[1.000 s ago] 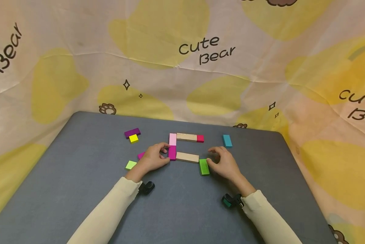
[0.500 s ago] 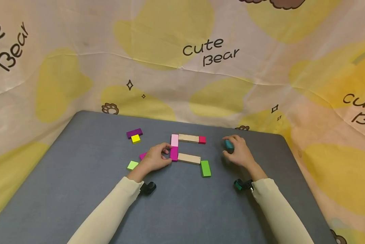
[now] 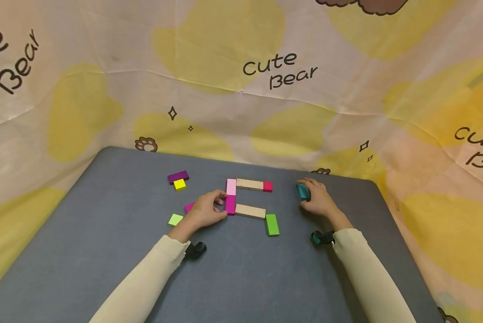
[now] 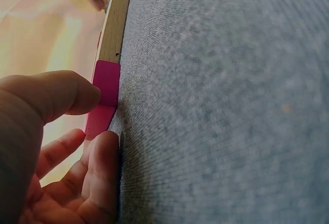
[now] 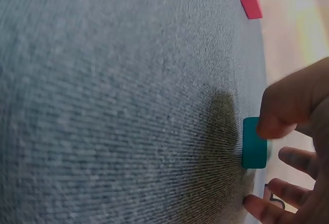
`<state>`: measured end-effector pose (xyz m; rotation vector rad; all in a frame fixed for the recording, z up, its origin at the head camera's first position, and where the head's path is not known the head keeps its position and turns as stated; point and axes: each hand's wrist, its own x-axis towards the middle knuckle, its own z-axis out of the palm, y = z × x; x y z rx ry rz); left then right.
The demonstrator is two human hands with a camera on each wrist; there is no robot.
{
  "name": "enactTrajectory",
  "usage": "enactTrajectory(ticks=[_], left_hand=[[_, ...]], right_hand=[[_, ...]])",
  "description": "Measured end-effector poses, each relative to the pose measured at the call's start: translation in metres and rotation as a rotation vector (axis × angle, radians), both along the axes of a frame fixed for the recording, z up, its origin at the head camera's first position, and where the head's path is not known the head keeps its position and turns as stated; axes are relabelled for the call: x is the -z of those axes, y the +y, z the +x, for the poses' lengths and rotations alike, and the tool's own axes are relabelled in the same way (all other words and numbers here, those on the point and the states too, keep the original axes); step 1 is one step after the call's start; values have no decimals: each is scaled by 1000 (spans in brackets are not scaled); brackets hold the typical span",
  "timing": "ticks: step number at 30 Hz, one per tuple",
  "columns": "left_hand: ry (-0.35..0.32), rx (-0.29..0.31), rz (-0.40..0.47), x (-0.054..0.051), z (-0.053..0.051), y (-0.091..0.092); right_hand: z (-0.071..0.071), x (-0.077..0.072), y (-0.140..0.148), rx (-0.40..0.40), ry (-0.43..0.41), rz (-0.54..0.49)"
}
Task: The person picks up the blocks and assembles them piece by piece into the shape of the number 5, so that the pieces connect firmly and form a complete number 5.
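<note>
In the head view my left hand (image 3: 206,209) is at the left side of a magenta block (image 3: 230,205), its thumb and curled fingertips holding it. The left wrist view shows the thumb against this magenta block (image 4: 107,82). The block stands in line with a pink block (image 3: 231,186) and touches the end of a plain wooden block (image 3: 250,211). On the right, my right hand (image 3: 319,197) pinches a teal block (image 3: 303,192) lengthwise, thumb at its near end. In the right wrist view the thumb overlaps the teal block (image 5: 254,149); the other fingertips are partly hidden.
A second wooden block (image 3: 250,184) runs from the pink block to a red block (image 3: 267,186). A green block (image 3: 271,224) meets the nearer wooden block. Left lie purple (image 3: 178,177), yellow (image 3: 180,185) and lime (image 3: 175,219) blocks, plus a magenta one (image 3: 189,207) partly hidden.
My right hand has left the green block, moved right and away to the teal block, and now grips it. The left hand stays at the magenta block. The head view has shifted slightly.
</note>
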<state>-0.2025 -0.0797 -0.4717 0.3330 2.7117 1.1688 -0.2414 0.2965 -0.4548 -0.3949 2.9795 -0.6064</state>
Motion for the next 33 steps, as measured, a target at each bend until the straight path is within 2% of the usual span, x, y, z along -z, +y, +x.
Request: enactTrajectory(ticks=[11, 19, 26, 33], left_hand=[[-12, 14, 6, 0, 1, 2], [-12, 22, 17, 0, 0, 2], [-10, 20, 21, -3, 0, 1], [-19, 16, 18, -1, 0, 0]], right_hand=[[-4, 4, 7, 17, -47, 15], [-3, 4, 11, 10, -37, 4], [3, 2, 8, 31, -35, 20], [15, 0, 4, 27, -28, -11]])
